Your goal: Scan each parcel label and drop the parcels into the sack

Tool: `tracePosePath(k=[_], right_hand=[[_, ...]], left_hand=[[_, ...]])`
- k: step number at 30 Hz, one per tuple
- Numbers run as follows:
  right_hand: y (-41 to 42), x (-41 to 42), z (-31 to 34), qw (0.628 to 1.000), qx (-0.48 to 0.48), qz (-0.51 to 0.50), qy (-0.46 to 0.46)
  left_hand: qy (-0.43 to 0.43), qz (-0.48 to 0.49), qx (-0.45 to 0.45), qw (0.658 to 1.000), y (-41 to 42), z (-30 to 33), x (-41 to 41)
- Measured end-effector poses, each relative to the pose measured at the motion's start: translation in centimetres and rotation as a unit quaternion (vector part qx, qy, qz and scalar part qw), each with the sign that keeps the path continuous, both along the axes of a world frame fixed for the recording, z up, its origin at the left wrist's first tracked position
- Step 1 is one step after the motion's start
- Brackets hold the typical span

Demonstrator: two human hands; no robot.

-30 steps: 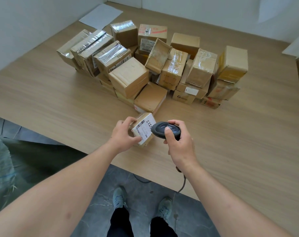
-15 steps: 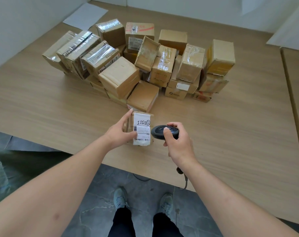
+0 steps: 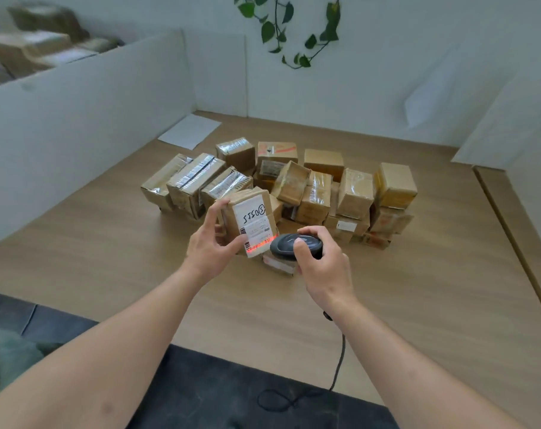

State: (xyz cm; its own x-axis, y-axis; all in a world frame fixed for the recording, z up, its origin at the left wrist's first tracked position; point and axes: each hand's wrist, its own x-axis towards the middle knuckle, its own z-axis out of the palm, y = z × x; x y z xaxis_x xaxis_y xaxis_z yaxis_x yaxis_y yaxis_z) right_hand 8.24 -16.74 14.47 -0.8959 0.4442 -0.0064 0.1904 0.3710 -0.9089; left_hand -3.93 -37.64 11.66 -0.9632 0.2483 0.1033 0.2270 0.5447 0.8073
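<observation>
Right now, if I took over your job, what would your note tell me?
Left hand holds a small parcel, label facing you. Right hand grips the scanner; its red line lies across the barcode at the label's bottom edge. The pile of parcels waits on the table. A bit of the sack shows at lower left. Left to do: drop this one in, then scan the rest.

Soft daylight, wide-angle edge warp, blurred background
</observation>
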Motion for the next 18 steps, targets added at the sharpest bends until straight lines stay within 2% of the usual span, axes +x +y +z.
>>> tracePosePath(k=[7,11,18], right_hand=[[-3.8,-1.1,3.3,1.000,-0.003,0.014,0.021],[-5.1,-1.1,3.7,0.998,0.035,0.036,0.027],[-8.8,-0.5,2.5,0.988,-0.015,0.143,0.053]], left_hand=[[0.014,-0.006,0.015,1.000,-3.8,2.6,-1.5],[0.015,0.016,0.039,0.999,-5.7,2.8,-0.7],[0.004,0.065,0.055,0.996,-10.9,3.0,4.3]])
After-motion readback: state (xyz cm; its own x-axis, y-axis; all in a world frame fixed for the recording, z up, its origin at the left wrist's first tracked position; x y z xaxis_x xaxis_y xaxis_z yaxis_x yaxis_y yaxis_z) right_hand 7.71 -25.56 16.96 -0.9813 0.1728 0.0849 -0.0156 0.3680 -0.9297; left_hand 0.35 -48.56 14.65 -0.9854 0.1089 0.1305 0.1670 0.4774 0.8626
